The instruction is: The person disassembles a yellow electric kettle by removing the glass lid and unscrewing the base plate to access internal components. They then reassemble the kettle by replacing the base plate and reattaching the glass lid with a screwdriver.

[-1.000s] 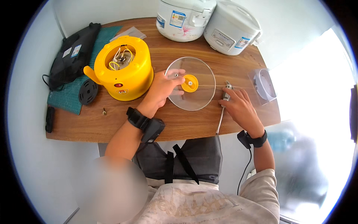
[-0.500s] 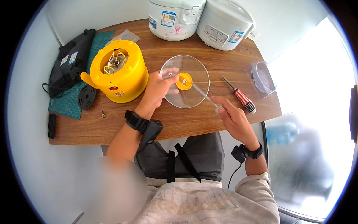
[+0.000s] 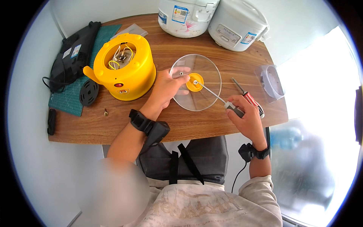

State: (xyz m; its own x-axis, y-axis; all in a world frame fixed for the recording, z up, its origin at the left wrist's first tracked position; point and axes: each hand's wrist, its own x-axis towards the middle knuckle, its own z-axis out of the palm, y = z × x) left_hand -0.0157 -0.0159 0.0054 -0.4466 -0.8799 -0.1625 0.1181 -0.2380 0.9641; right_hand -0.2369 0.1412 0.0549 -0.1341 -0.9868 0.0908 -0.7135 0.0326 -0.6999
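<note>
A clear round glass lid with a metal rim is tilted up over the table. My left hand grips its left side, thumb on the near face at the yellow knob and fingers seen through the glass behind. Closed around the grey-green handle of a screwdriver, my right hand sits to the right of the lid. The screwdriver's shaft slants up-left, and its tip meets the metal screw in the knob's centre. A small metal ring shows in the glass beside my left thumb.
Left of the lid stands an upturned yellow appliance body with exposed wires. A black perforated disc and small screw lie nearby. Two rice cookers stand behind. A red-handled screwdriver and plastic tray are at right.
The screwdriver's shaft, blurred before, is now sharp, with its tip at the knob's centre. My right hand has turned, showing more of the handle. The whole view has shifted slightly.
</note>
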